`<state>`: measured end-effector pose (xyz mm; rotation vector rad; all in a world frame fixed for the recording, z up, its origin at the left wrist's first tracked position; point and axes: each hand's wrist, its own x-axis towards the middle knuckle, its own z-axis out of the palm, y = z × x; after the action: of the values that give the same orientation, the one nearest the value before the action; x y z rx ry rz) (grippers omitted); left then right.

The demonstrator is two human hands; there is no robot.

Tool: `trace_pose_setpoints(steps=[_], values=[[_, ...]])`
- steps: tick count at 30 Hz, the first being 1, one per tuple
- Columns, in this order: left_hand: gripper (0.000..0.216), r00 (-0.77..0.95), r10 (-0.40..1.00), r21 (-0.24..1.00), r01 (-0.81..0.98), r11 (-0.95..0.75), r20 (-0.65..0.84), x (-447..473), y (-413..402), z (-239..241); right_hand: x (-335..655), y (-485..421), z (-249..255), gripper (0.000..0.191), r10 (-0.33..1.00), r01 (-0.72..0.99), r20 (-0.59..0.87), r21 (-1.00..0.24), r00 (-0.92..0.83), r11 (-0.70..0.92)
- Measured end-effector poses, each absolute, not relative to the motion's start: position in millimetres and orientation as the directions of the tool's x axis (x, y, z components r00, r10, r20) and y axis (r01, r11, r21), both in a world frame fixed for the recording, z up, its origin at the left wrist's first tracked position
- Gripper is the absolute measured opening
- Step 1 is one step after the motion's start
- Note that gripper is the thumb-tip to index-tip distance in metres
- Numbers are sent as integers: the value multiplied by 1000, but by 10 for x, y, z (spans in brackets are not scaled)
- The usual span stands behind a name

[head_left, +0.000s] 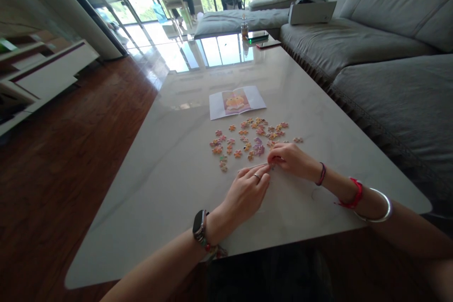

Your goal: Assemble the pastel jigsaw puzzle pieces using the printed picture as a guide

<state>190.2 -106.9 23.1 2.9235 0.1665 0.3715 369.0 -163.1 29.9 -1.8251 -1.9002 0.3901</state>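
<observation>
Many small puzzle pieces point(237, 154), mostly pink, orange and yellow with a few purple ones, lie scattered on the white marble-look table point(170, 188). My left hand point(247, 193), with a ring on one finger, lies with its fingers stretched forward just on the near side of them. A thin pale edge shows at its fingertips; what it belongs to is mostly hidden. Beside those fingertips my right hand point(288, 159) has thumb and fingers pinched together, low over the tabletop. A small puzzle piece point(272, 167) peeks out under the pinch, largely covered.
Behind the pieces lies a creased sheet with a printed picture point(236, 101). At the table's far end are a bottle point(244, 28) and two phones point(257, 37). A grey sofa point(389, 89) runs along the right. Another person sits by the windows.
</observation>
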Motion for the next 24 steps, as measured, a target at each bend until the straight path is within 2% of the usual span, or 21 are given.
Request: trace_pose_setpoints(steps=[10,24], values=[[19,960,141,179,99,-979,241,1907,-1078,223,3699,-1682,343,11,989,848,138,-518,-52,116],[19,960,175,232,124,-965,219,1917,-1067,253,3633,-1752,335,21,992,939,82,-324,-93,115]])
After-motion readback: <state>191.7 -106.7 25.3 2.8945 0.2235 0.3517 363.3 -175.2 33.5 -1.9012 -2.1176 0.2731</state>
